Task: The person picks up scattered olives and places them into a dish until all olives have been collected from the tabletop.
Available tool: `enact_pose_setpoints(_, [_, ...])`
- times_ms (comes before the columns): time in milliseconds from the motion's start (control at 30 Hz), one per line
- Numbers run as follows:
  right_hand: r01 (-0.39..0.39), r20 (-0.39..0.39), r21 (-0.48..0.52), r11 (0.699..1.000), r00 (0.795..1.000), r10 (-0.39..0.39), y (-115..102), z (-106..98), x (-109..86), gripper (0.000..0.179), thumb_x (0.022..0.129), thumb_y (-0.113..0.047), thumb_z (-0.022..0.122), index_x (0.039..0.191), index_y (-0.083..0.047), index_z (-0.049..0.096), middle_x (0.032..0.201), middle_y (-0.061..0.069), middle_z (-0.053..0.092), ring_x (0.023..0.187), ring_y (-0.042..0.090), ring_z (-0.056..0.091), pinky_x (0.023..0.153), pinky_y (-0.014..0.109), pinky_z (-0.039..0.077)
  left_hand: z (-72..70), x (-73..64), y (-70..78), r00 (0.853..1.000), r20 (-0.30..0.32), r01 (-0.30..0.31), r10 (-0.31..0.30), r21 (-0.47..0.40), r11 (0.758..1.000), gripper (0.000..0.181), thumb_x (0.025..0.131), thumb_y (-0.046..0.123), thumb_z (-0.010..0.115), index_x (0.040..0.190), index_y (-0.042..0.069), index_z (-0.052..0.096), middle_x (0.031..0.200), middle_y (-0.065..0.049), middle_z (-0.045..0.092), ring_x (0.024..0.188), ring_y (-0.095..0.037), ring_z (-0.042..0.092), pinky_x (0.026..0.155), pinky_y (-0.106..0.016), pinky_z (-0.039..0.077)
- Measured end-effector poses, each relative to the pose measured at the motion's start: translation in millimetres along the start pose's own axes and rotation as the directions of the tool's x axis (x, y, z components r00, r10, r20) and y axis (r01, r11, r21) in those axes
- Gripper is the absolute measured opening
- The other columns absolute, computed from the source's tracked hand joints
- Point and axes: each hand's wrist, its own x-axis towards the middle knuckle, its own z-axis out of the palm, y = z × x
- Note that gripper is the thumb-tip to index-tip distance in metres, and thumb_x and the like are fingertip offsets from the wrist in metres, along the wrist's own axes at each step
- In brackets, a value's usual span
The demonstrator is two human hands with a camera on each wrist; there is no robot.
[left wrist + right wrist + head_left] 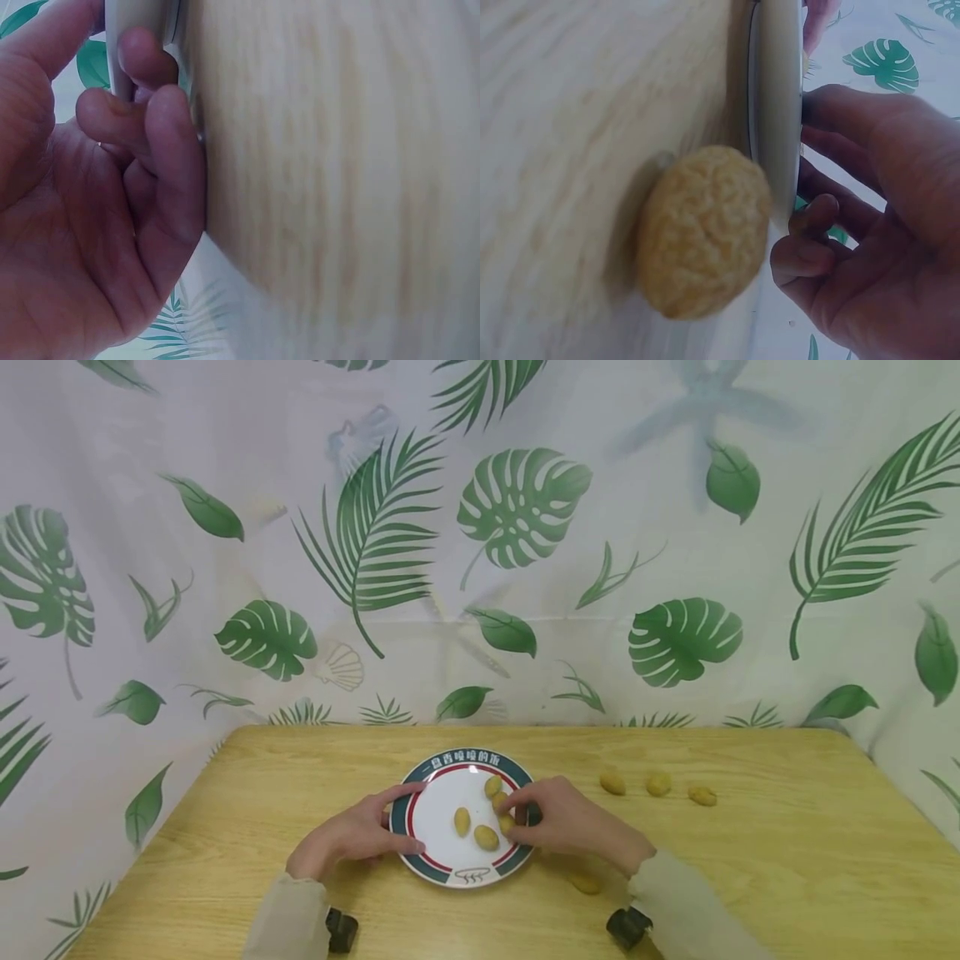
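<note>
A round white plate (450,802) with a dark blue-green rim and red ring lies on the table. My left hand (356,831) grips its left rim, the thumb over the edge and curled fingers (169,120) beneath, as the left wrist view shows. Several small yellow-brown oval pieces (486,837), potato-like, lie on the plate. My right hand (566,822) reaches over the right rim and pinches one such piece (507,823) between thumb and fingers, low on the plate. Its fingers partly cover that piece and a neighbouring one (498,800).
Three similar pieces (658,784) lie in a row on the wooden table (787,860), right of the plate. Another wrinkled piece (705,232) rests near the plate, below my right forearm (630,852). A leaf-patterned cloth (570,652) hangs behind the table.
</note>
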Motion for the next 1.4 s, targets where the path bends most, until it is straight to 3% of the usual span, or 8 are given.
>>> enact_pose_setpoints(267, [0.004, 0.025, 0.046, 0.999, 1.0, -0.005, 0.4, -4.9, -2.7, 0.022, 0.089, -0.018, 0.078, 0.111, -0.018, 0.079, 0.088, -0.008, 0.067, 0.084, 0.014, 0.058, 0.071, 0.024, 0.046, -0.8, -1.0, 0.7, 1.0, -0.008, 0.005, -0.005, 0.001, 1.0, 0.084, 0.083, 0.028, 0.085, 0.155, 0.034, 0.043, 0.098, -0.008, 0.061, 0.058, -0.02, 0.048, 0.055, -0.028, 0.04])
enact_pose_setpoints(467, [0.004, -0.001, 0.082, 0.997, 1.0, -0.004, 7.4, -8.2, -10.1, 0.022, 0.09, -0.021, 0.078, 0.113, -0.022, 0.079, 0.089, -0.009, 0.067, 0.071, 0.011, 0.056, 0.062, 0.022, 0.046, 0.9, -0.3, -0.1, 1.0, 0.001, -0.008, 0.008, -0.003, 1.0, 0.084, 0.083, 0.027, 0.085, 0.155, 0.034, 0.043, 0.096, -0.008, 0.062, 0.057, -0.02, 0.047, 0.055, -0.028, 0.039])
enact_pose_setpoints(567, [0.003, -0.017, 0.081, 0.997, 1.0, -0.002, 12.6, -11.9, -15.9, 0.023, 0.092, -0.023, 0.077, 0.115, -0.022, 0.078, 0.094, -0.01, 0.068, 0.074, 0.01, 0.055, 0.063, 0.022, 0.046, 1.8, -0.1, -0.4, 1.0, 0.004, -0.01, 0.01, -0.005, 1.0, 0.084, 0.083, 0.027, 0.085, 0.155, 0.033, 0.042, 0.094, -0.008, 0.062, 0.057, -0.02, 0.047, 0.055, -0.028, 0.04])
enact_pose_setpoints(700, [0.039, -0.068, 0.087, 0.995, 0.997, -0.033, 21.1, -20.7, -24.3, 0.024, 0.092, -0.022, 0.076, 0.117, -0.018, 0.077, 0.102, -0.004, 0.073, 0.079, 0.009, 0.057, 0.067, 0.022, 0.049, 1.9, -0.4, -0.1, 1.0, 0.008, -0.012, 0.012, -0.009, 1.0, 0.084, 0.083, 0.027, 0.085, 0.155, 0.033, 0.042, 0.094, -0.008, 0.063, 0.057, -0.019, 0.047, 0.054, -0.028, 0.039])
enact_pose_setpoints(967, [0.108, -0.192, 0.046, 0.993, 0.977, -0.097, 39.1, -39.8, -37.3, 0.025, 0.093, -0.019, 0.076, 0.116, -0.012, 0.076, 0.106, 0.007, 0.075, 0.075, 0.003, 0.059, 0.063, 0.022, 0.051, -0.6, -0.8, 0.3, 1.0, 0.01, -0.019, 0.019, -0.003, 1.0, 0.085, 0.084, 0.027, 0.085, 0.156, 0.032, 0.04, 0.091, -0.008, 0.061, 0.055, -0.019, 0.046, 0.054, -0.027, 0.039])
enact_pose_setpoints(1400, [0.051, -0.306, 0.006, 0.999, 0.951, -0.047, 59.7, -61.9, -64.6, 0.025, 0.093, -0.016, 0.075, 0.117, -0.01, 0.076, 0.111, 0.011, 0.076, 0.078, -0.001, 0.061, 0.063, 0.022, 0.052, 1.4, -1.5, 0.9, 1.0, -0.007, -0.003, 0.003, 0.013, 1.0, 0.084, 0.082, 0.029, 0.086, 0.154, 0.034, 0.043, 0.102, -0.009, 0.062, 0.06, -0.021, 0.05, 0.056, -0.028, 0.042])
